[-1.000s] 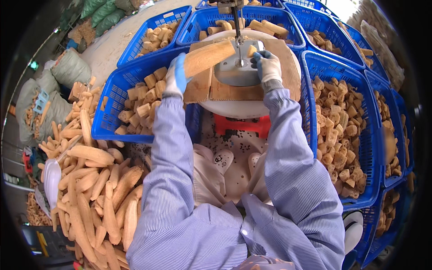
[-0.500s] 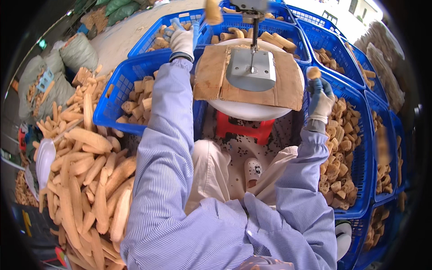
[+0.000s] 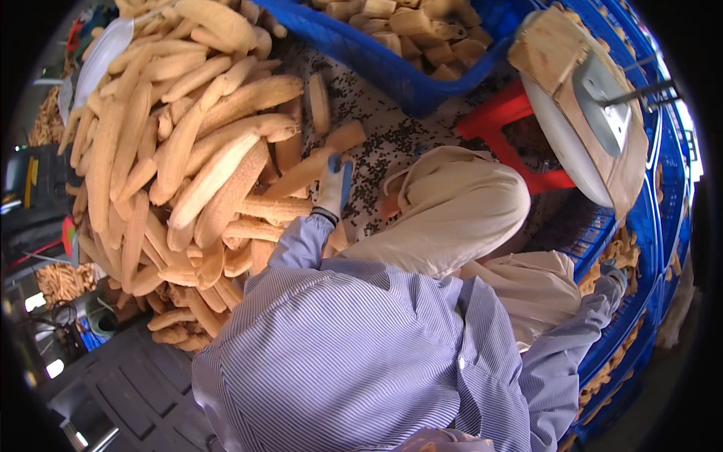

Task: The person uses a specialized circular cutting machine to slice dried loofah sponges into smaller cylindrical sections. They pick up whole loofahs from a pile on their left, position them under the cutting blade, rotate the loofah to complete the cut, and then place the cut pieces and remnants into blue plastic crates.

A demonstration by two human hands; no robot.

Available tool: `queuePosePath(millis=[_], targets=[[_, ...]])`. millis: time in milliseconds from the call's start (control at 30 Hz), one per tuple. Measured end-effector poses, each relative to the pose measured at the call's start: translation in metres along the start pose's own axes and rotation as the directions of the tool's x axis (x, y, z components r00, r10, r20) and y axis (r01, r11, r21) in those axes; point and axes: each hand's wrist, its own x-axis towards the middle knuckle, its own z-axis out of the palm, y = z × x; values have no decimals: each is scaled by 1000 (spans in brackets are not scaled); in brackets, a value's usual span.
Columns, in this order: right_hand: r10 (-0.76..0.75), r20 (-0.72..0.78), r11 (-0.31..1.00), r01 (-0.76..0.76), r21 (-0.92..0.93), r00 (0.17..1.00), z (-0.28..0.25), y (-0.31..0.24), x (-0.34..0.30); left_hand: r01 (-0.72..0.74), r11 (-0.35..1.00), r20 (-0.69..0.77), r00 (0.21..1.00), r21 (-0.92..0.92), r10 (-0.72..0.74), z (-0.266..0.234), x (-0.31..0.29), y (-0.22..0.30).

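My left hand [image 3: 334, 184], in a white glove with blue fingers, is down at the right edge of a big pile of dried loofahs [image 3: 215, 162]. Its thumb and fingers look stretched out and apart, right beside the end of one loofah [image 3: 300, 173]; whether they touch it is unclear. A short loofah piece [image 3: 346, 135] lies just beyond the fingertips. Over on the right, my right hand [image 3: 614, 279], also gloved, is low at a blue basket of cut loofah pieces [image 3: 623, 248]. Its fingers are mostly hidden, and I cannot see anything in them.
A blue basket [image 3: 422, 87] with cut chunks stands ahead. Right of it, a cutting machine's metal plate [image 3: 602, 105] sits on cardboard over a white round top, with a red stool [image 3: 501, 128] beneath. Black specks litter the floor [image 3: 373, 177]. A white dish [image 3: 102, 60] rests beside the pile.
My view has swung down and left. My left hand has gone from the far baskets to the loofah pile. My right hand has dropped lower; the piece it held no longer shows.
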Motion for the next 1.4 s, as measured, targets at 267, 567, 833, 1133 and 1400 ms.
queuePosePath(millis=[267, 567, 833, 1133, 1400], targets=[[-226, -45, 932, 203, -300, 973, 36, 53, -38, 26, 970, -255, 966, 240, 38, 22, 104, 5], [-333, -42, 857, 284, -430, 942, 48, 25, -107, 396, 711, -22, 881, 582, -473, 0, 272, -63], [-403, -55, 826, 338, -451, 913, 57, 14, -105, 189, 971, -180, 970, 149, -161, -33, 218, -59], [-457, 319, 657, 557, -509, 830, 64, 1, -91, 15, 484, 70, 993, -875, 96, -23, 51, 22], [-445, 821, 32, 922, -385, 358, 136, 178, -240, -33, 424, 145, 913, -905, 381, -19, -34, 95]])
